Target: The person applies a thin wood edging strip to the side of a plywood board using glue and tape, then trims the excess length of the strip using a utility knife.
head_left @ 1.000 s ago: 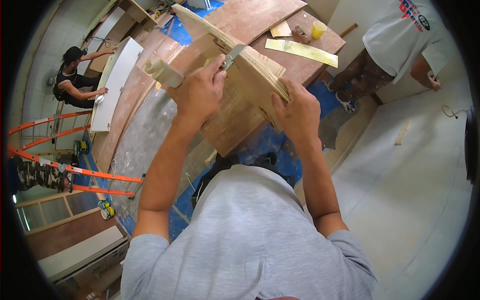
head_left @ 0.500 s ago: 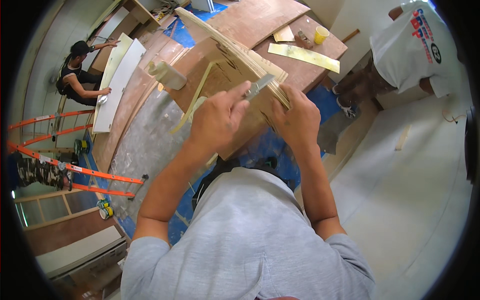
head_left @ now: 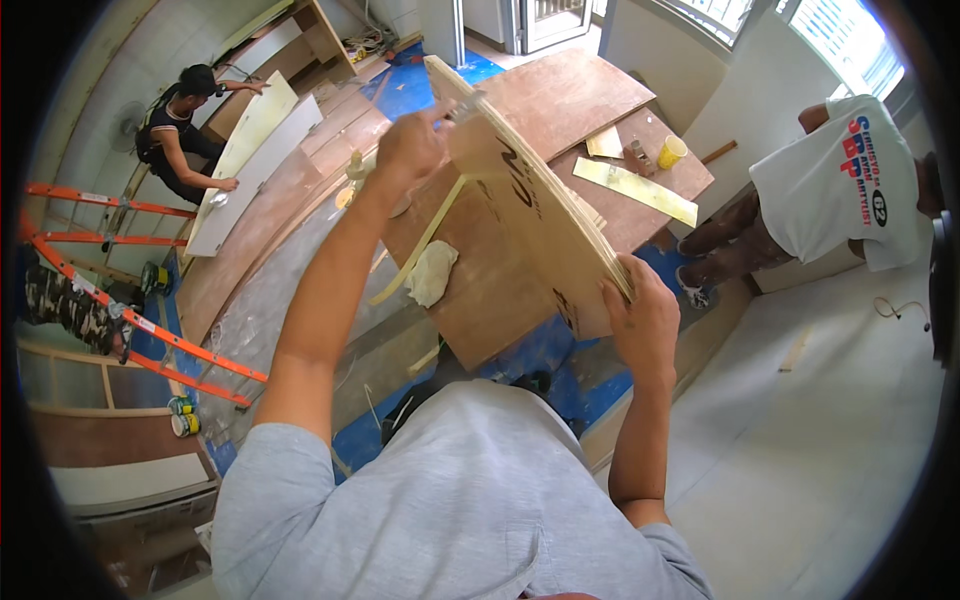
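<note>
Plywood panel [head_left: 560,240] on edge, slanting from upper middle to just right of centre, pinched at lower right end between thumb and fingers of right hand [head_left: 645,312]. Gripped in curled left hand [head_left: 410,150] near panel's upper left end: bladed tool [head_left: 467,105], handle hidden, blade blurred, can't tell if touching the edge. Pale bottle [head_left: 355,167] mostly hidden behind left wrist.

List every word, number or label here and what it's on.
I don't copy wording out, only where it stands:
White T-shirt: red and blue lettering, dark oval badge.
Held board: dark lettering, partly blurred.
Orange ladder: label too small to read.
Lower-left cans: text also too small.
</note>
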Demonstrator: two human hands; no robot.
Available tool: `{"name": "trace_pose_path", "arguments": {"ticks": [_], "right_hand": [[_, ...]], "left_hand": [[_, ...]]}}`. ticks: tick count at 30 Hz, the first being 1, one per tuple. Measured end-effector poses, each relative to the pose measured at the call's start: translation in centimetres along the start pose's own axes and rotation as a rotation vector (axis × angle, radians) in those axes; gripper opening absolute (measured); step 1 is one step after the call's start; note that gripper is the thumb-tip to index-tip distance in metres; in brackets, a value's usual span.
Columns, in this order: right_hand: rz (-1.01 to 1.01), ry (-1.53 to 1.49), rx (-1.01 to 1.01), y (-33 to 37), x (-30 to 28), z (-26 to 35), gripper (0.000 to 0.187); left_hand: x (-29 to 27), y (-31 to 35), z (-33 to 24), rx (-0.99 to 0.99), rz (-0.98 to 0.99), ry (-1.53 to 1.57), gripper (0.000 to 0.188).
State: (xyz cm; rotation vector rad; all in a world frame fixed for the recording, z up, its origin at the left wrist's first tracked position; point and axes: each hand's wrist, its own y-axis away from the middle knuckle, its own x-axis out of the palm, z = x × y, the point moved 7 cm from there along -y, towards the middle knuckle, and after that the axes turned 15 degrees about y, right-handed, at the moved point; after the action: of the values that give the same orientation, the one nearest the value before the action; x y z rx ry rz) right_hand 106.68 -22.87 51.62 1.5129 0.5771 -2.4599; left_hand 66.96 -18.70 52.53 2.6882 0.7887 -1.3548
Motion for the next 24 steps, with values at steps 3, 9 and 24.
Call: {"name": "trace_pose_path", "arguments": {"ticks": [3, 9, 24], "right_hand": [[0.121, 0.094, 0.052, -0.4, -0.4, 1.1, 0.04], [0.048, 0.248, 0.073, -1.4, 0.5, 2.2, 0.037], [-0.01, 0.211, 0.092, -1.4, 0.8, 2.5, 0.036]], "left_hand": [[-2.1, -3.4, 2.6, 0.006, -0.117, -0.051, 0.042], [0.3, 1.3, -1.1, 0.039, 0.091, 0.062, 0.042], [1.0, 6.9, -4.1, 0.172, 0.278, 0.157, 0.04]]}}
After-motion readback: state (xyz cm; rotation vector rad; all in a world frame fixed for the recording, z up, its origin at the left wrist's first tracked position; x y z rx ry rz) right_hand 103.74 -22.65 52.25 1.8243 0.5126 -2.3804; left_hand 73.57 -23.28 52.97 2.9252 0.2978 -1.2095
